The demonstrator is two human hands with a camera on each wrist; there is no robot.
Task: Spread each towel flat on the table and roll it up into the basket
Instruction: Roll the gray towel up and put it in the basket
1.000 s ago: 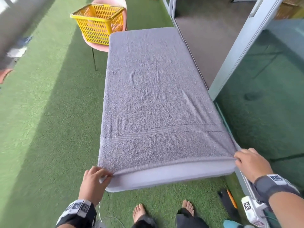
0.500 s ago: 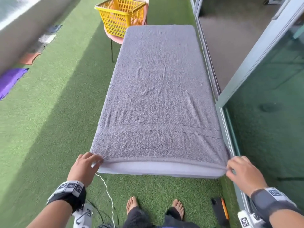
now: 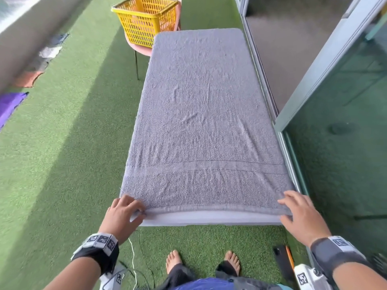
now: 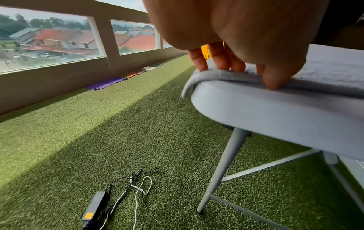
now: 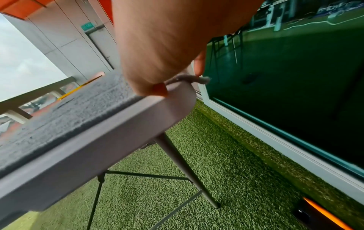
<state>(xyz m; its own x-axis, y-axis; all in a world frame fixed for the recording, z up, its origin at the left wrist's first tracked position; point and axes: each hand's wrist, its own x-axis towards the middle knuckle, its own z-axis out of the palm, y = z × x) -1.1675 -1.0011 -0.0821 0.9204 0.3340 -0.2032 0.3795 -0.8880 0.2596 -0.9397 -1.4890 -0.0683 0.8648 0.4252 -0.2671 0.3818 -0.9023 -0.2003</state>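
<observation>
Green turf (image 3: pixel 62 164) floor, glass door (image 3: pixel 345 143) along the right, low wall with windows (image 4: pixel 49 38) on the left. Table (image 3: pixel 209 219): pale grey, folding legs, set lengthwise away from the person. Towel (image 3: pixel 199 111): grey, spread flat over nearly the whole tabletop, a woven band across it near the close end, faint creases mid-length; its near hem lies along the table's near edge, both near corners just overhanging. Left hand (image 3: pixel 121 214): at the towel's near left corner, fingers (image 4: pixel 199 62) bent down onto the top of the cloth, thumb pressing the hem against the table rim, so the corner is pinched between them. Right hand (image 3: pixel 301 216): at the near right corner, fingers spread and lying on the towel's top, thumb under at the rim; the right wrist view shows the corner tip (image 5: pixel 199 79) poking out between thumb and fingers, held in a light pinch. Basket (image 3: pixel 144 19): yellow plastic mesh, seated on a pink chair (image 3: pixel 144 50) just beside the table's far left corner, well apart from both hands. Cloths (image 3: pixel 10 105): purple, orange and others, laid along the foot of the left wall. Cables (image 4: pixel 135 186) and a dark device (image 4: pixel 96 207) on the turf near the table's left leg. Phone (image 3: pixel 282 262) with an orange item beside it, by the right foot.
</observation>
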